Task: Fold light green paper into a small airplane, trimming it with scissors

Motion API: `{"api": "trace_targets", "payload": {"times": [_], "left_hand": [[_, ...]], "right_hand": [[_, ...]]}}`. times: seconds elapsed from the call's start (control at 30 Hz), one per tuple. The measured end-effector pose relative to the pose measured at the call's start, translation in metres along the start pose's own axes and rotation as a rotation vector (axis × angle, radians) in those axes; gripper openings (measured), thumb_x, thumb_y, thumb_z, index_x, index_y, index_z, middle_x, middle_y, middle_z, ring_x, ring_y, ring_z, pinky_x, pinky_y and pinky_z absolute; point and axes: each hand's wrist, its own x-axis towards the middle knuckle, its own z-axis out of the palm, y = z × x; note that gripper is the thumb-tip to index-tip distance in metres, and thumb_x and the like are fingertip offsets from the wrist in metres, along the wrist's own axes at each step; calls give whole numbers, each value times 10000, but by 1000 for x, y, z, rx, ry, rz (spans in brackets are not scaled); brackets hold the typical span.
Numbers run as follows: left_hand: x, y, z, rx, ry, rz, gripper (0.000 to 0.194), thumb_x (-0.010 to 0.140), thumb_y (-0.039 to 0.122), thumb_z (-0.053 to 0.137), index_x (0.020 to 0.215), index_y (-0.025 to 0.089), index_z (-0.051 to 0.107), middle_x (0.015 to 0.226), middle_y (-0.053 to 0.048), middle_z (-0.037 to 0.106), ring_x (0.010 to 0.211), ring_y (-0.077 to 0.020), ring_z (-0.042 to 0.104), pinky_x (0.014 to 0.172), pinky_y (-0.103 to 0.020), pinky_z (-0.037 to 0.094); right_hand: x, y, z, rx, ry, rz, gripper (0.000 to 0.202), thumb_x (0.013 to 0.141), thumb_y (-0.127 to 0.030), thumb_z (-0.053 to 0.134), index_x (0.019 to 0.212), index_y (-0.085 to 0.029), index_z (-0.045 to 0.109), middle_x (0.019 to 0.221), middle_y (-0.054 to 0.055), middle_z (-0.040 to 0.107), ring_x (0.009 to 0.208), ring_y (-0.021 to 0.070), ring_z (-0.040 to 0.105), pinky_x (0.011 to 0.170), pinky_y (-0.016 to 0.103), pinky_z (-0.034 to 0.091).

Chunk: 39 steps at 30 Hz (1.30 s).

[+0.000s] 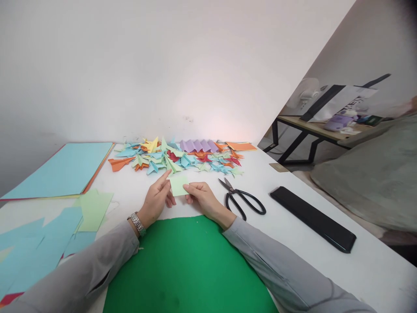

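Note:
A small light green paper square [178, 186] is held up between my two hands, over the white table just beyond a large green sheet [189, 265]. My right hand [206, 198] pinches its right edge, thumb on top and fingers curled beneath. At the left edge is my left hand [157, 196], its index finger stretched up along the paper and its other fingers bent below; part of its grip is hidden. Black-handled scissors [244, 198] lie with blades parted, to the right of my right hand.
Folded paper planes [171, 161] and a pleated purple paper [198, 146] lie by the wall. Large blue sheets [65, 169] and cut pieces [48, 243] cover the left side. A black elongated object [312, 217] lies at right. Beyond the table stands a bench [299, 123] with a bag.

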Motion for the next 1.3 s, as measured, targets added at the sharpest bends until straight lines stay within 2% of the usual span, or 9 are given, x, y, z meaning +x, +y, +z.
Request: {"api": "trace_targets", "payload": {"times": [0.07, 0.17, 0.23, 0.3, 0.43, 0.67, 0.9, 1.13, 1.3], "left_hand": [[0, 1, 0, -90, -24, -20, 563, 838, 438, 441, 1297, 113, 415, 451, 53, 528, 415, -134, 547, 405, -223, 417], [-1, 4, 2, -57, -123, -31, 376, 772, 457, 547, 916, 113, 594, 449, 38, 524, 380, -108, 503, 393, -215, 390], [-1, 7, 4, 20, -182, -37, 294, 697, 411, 644, 690, 124, 583, 484, 20, 551, 377, -78, 470, 396, -205, 381], [0, 9, 5, 62, -227, -51, 284, 658, 384, 677, 599, 126, 574, 518, 5, 573, 389, -66, 457, 399, -202, 378], [0, 10, 4, 67, -271, -55, 279, 637, 384, 690, 585, 125, 600, 523, -2, 584, 419, -74, 467, 425, -212, 395], [3, 5, 1, 13, -293, -67, 361, 712, 461, 607, 591, 121, 617, 512, -26, 592, 413, -90, 484, 425, -222, 376], [2, 3, 1, 96, -330, -52, 367, 694, 465, 633, 579, 118, 607, 527, -31, 596, 432, -83, 467, 448, -220, 394], [1, 4, 4, 81, -201, -105, 326, 625, 412, 699, 555, 143, 529, 406, 33, 507, 367, -71, 425, 407, -201, 338], [1, 4, 4, 112, -163, -103, 388, 609, 463, 705, 532, 151, 489, 359, 69, 419, 343, -47, 329, 380, -191, 245]], "right_hand": [[-1, -1, 1, -53, 11, -26, 438, 735, -505, 606, 475, -156, 560, 448, -20, 507, 445, 86, 409, 526, 251, 315], [-1, 0, 3, -88, 2, -61, 452, 757, -528, 573, 494, -162, 545, 464, -29, 495, 461, 88, 415, 535, 249, 333], [-1, -1, 4, -107, -32, -83, 457, 772, -538, 550, 507, -167, 531, 481, -26, 511, 474, 94, 438, 537, 249, 347], [-2, -1, 5, -118, -82, -95, 459, 795, -536, 523, 515, -173, 509, 501, -17, 542, 493, 103, 475, 544, 249, 363], [-5, -3, 6, -146, -132, -115, 442, 801, -516, 535, 524, -173, 498, 532, -4, 575, 536, 113, 519, 573, 249, 388], [-4, -3, 6, -184, -100, -132, 468, 834, -522, 478, 535, -168, 547, 526, -9, 553, 502, 99, 444, 546, 241, 362], [-3, 0, 3, -229, -230, -113, 472, 799, -538, 518, 541, -148, 586, 528, 6, 557, 484, 92, 417, 494, 233, 315], [-2, 2, 1, -270, -105, -68, 500, 690, -603, 594, 489, -147, 544, 425, -28, 445, 447, 87, 361, 432, 230, 248], [-2, 4, 3, -212, -52, -42, 498, 645, -606, 631, 486, -154, 496, 436, -44, 378, 456, 79, 318, 430, 233, 212]]}}
